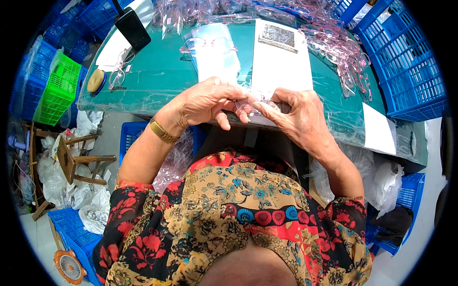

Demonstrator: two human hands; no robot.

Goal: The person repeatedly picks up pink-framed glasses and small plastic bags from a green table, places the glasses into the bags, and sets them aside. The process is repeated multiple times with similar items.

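Observation:
My left hand (207, 101) and my right hand (301, 114) meet over the near edge of the table. Between their pinched fingers is a pair of eyeglasses (257, 95), clear and thin, with glare and fingers hiding much of it. The left thumb and forefinger hold one side while the other fingers curl below. On the other side, the right thumb and forefinger press together. Beyond the left hand, another pair of glasses with pinkish temple ends (208, 43) lies across a white sheet (217, 64). A second white sheet (281, 66) carries a small grey rectangular block (277, 37).
Many pink-tinted glasses in clear wrapping (341, 52) heap along the table's (167, 71) back and right. At left lie loose glasses (118, 76), a round yellow-topped container (96, 81) and a black device (132, 28). Blue crates (410, 71), a green crate (58, 88) and a wooden stool (67, 159) stand around.

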